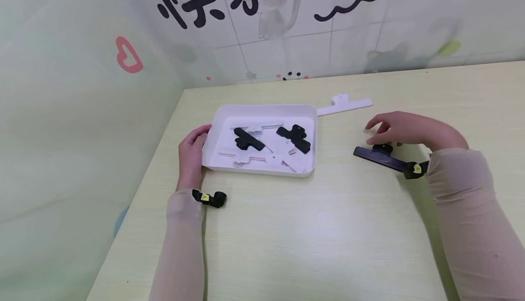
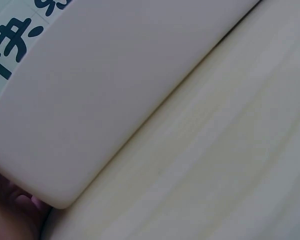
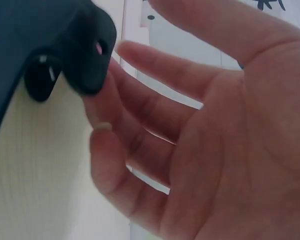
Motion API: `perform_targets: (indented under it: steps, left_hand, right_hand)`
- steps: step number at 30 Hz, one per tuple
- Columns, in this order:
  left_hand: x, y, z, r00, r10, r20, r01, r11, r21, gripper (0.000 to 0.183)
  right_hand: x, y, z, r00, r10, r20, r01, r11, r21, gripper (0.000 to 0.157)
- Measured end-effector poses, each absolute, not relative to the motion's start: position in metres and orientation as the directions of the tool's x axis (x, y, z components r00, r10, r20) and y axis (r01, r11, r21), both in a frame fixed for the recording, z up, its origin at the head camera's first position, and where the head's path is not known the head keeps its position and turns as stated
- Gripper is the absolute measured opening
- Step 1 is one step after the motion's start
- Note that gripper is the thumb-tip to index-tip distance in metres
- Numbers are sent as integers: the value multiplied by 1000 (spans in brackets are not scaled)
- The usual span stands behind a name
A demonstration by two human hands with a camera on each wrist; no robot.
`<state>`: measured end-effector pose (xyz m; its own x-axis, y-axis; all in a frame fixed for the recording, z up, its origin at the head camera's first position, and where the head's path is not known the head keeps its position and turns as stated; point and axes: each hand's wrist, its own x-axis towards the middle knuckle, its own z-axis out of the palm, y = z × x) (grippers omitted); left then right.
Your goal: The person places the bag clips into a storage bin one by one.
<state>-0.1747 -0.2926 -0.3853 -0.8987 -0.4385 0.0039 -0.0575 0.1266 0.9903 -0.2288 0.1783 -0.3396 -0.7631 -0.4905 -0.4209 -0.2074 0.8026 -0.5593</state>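
Note:
A shallow white plastic tray (image 1: 260,172) lies on the table. My left hand (image 1: 191,155) holds its left end, the thumb by the rim; in the left wrist view the tray's outer wall (image 2: 105,90) hides most of that hand. Inside are a black long-bar clip (image 1: 248,138), another black clip (image 1: 294,137) and several white clips (image 1: 243,159). On the right, a black clip (image 1: 375,156) lies on the table under my right hand (image 1: 410,127). In the right wrist view its handle (image 3: 92,55) is beside loosely bent fingers, with the thumb well apart.
A white long-bar clip (image 1: 346,106) lies behind the tray's right corner. The pale wooden table (image 1: 311,237) ends at a printed curtain (image 1: 287,54) at the back and on the left. Each wrist wears a small black camera.

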Motion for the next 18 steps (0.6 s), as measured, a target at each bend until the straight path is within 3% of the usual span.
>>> perform_targets:
  steps: [10,18]
  left_hand:
    - [-177,-294,-388,-902,-431,9,-58,142,988,23]
    - [-176,-294,-387,-900,-436,15,-54,145,988,23]
  right_hand:
    - [-230,188,-344,-719,-511,-472,-163,783,-600,36]
    - [-229,190,-344,-732,-509,-453,-184,788,-588,32]
